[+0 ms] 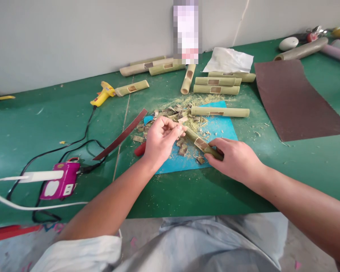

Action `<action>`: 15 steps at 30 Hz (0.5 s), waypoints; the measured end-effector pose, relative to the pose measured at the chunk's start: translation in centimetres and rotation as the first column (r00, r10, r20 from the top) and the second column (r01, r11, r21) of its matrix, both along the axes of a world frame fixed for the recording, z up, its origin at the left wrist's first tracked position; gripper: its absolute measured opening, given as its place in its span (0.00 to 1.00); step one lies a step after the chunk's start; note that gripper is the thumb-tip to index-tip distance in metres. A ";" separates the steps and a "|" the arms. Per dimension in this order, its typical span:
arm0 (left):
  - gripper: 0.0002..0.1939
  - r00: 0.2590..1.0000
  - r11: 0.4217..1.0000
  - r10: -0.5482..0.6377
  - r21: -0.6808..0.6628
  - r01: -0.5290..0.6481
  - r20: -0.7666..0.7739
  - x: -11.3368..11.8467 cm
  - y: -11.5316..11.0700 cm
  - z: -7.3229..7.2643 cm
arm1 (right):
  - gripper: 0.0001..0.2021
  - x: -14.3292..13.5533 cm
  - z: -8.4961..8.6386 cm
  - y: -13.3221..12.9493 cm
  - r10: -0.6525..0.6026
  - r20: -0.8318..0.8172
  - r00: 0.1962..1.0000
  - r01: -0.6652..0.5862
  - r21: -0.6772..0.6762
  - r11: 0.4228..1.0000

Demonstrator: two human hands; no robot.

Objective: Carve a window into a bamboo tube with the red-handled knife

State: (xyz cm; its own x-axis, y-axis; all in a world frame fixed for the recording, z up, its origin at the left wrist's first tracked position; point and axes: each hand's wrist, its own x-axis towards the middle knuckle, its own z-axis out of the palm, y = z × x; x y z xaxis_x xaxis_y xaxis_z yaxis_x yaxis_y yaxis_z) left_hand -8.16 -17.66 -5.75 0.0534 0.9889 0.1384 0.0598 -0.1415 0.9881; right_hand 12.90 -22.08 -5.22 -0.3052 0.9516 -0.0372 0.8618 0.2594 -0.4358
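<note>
Handling of the notched bamboo tube (200, 144) seems in hand, over the blue sheet (226, 130). Right hand (234, 155) clamps its near-right end; left hand (162, 139) bunches at its far-left end, hold unclear. Next move likely calls for steady right-hand support.

Both arms are bare along the forearm and angle inward toward each other. The left forearm (113, 196) slants up from the lower left, its wrist (151, 160) nearly straight, and the left hand (166, 136) sits slightly farther forward than the other — fingers curled, thumb (174, 134) drawn close to them; whether the fingertips meet cannot be told. The right forearm (303, 204) comes in from the right edge, and the right hand (231, 156) is wrapped in a grip, back upward, its thumb (213, 161) on the near side.
</note>
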 end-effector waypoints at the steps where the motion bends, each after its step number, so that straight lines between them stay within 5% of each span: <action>1: 0.14 1.000 1.000 0.004 -0.019 -0.004 0.016 0.0 0.0 0.0 | 0.11 0.0 0.0 0.0 0.000 -0.002 1.000 0.000 0.002 1.000; 15: 0.11 0.988 0.986 -0.004 -0.165 0.030 0.155 0.0 0.2 -0.1 | 0.11 0.0 0.0 0.0 -0.001 -0.005 1.000 0.001 0.000 1.000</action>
State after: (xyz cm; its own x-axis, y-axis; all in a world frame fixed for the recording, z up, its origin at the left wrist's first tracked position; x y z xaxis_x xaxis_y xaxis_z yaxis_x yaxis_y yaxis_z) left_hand -8.17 -17.41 -5.81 0.0616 0.9979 -0.0203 -0.0952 0.0261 0.9951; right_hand 12.92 -22.12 -5.22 -0.3040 0.9520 -0.0359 0.8600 0.2580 -0.4402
